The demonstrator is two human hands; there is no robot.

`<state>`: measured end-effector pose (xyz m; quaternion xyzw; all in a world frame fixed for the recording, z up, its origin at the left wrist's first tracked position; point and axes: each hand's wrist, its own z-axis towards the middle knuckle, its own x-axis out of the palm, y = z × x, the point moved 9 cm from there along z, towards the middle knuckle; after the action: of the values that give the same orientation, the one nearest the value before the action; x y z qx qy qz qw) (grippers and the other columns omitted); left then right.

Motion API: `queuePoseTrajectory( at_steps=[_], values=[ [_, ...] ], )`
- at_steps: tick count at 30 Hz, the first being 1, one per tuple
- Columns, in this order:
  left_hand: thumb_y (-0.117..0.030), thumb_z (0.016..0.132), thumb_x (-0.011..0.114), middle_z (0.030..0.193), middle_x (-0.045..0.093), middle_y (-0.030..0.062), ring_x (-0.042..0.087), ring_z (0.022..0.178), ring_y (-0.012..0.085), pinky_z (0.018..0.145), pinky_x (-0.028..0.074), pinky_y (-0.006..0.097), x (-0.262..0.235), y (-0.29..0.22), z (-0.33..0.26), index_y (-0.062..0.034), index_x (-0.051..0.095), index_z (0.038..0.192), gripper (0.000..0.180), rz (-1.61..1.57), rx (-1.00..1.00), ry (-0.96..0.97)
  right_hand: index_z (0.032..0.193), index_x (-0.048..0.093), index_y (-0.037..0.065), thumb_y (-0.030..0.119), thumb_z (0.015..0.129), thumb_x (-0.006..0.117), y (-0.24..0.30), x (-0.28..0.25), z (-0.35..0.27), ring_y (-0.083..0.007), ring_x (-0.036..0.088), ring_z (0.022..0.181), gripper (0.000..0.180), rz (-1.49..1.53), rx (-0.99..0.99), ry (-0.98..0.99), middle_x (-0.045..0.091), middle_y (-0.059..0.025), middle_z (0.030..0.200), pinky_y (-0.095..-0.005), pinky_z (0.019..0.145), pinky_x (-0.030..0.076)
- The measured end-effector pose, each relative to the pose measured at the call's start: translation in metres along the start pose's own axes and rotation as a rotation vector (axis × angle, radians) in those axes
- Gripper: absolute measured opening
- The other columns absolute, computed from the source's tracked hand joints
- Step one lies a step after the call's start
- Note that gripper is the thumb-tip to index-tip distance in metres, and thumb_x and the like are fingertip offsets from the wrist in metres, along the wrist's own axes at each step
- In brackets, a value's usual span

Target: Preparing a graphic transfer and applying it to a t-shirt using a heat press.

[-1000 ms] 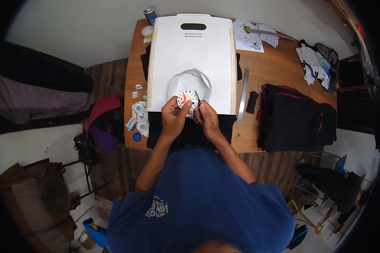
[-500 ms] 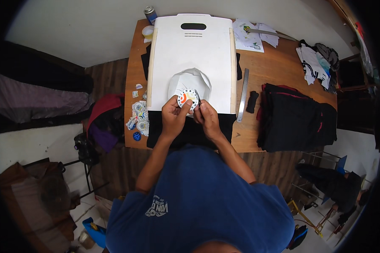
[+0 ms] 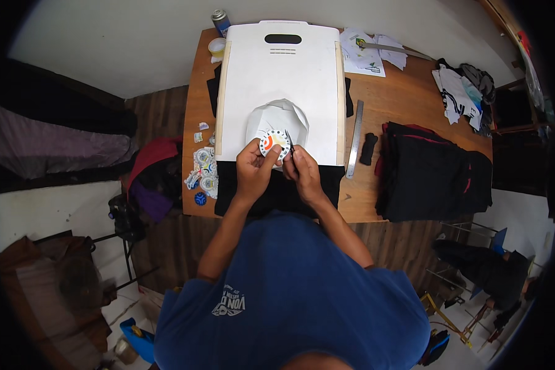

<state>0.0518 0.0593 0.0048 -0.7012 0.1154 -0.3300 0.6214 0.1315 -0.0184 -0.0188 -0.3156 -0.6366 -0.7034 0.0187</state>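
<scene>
Your left hand (image 3: 253, 172) is pinched on the round printed sticker (image 3: 269, 140), thumb on top, so the sticker sits at your fingertips, just far and to the right of that hand. Your right hand (image 3: 306, 174) is closed around a slim, scissors-like dark tool (image 3: 288, 139). The tool's long axis runs near to far, leaning slightly left at its tip, along the sticker's right edge. That edge is the relation to watch: your right hand is the nearer one to it, while your left hand has the left and near side. You can't tell here whether the blades are parted or touch the rim. Both hands are above the near end of the white board (image 3: 283, 80) on the worktop (image 3: 391, 98), with crumpled white sheeting (image 3: 276, 113) just beyond the sticker.
</scene>
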Motion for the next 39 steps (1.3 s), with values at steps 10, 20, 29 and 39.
queuePoseTrajectory(
  at_steps=[10,20,29,39],
  values=[
    [-0.007,0.093,0.062,0.086,0.066,0.0050,0.058,0.070,0.0052,0.064,0.048,0.019,-0.0027,0.0008,-0.0022,0.0013,0.060,0.095,0.009,0.007,-0.009,-0.007,0.096,0.053,0.006,0.032,0.104,0.037,-0.0022,0.0009,0.0013,-0.0047,0.026,0.051,0.032,0.006,-0.013,0.021,0.034,0.0054,0.059,-0.0218,0.050,0.025],
    [-0.007,0.093,0.062,0.085,0.066,0.0051,0.058,0.069,0.0053,0.063,0.047,0.019,-0.0014,-0.0005,-0.0028,0.0017,0.059,0.094,0.009,0.011,-0.015,-0.009,0.096,0.052,0.005,0.032,0.105,0.037,-0.0026,-0.0005,0.0004,-0.0050,0.028,0.052,0.032,-0.008,-0.004,0.018,0.036,0.0046,0.060,-0.0219,0.050,0.027],
    [-0.007,0.093,0.062,0.085,0.065,0.0046,0.057,0.069,0.0058,0.064,0.047,0.019,-0.0015,0.0019,-0.0041,0.0008,0.060,0.094,0.009,0.016,-0.033,-0.018,0.094,0.052,0.006,0.031,0.105,0.037,-0.0048,-0.0022,-0.0009,-0.0048,0.028,0.052,0.032,-0.008,-0.004,-0.009,0.035,0.0048,0.060,-0.0219,0.050,0.026],
    [-0.008,0.093,0.062,0.085,0.065,0.0046,0.057,0.069,0.0053,0.063,0.047,0.019,-0.0012,-0.0011,-0.0031,0.0010,0.060,0.094,0.010,0.014,-0.011,-0.002,0.095,0.052,0.006,0.034,0.104,0.037,-0.0004,0.0010,-0.0018,-0.0044,0.026,0.052,0.033,0.009,-0.004,0.011,0.034,0.0053,0.059,-0.0216,0.050,0.025]
  ],
)
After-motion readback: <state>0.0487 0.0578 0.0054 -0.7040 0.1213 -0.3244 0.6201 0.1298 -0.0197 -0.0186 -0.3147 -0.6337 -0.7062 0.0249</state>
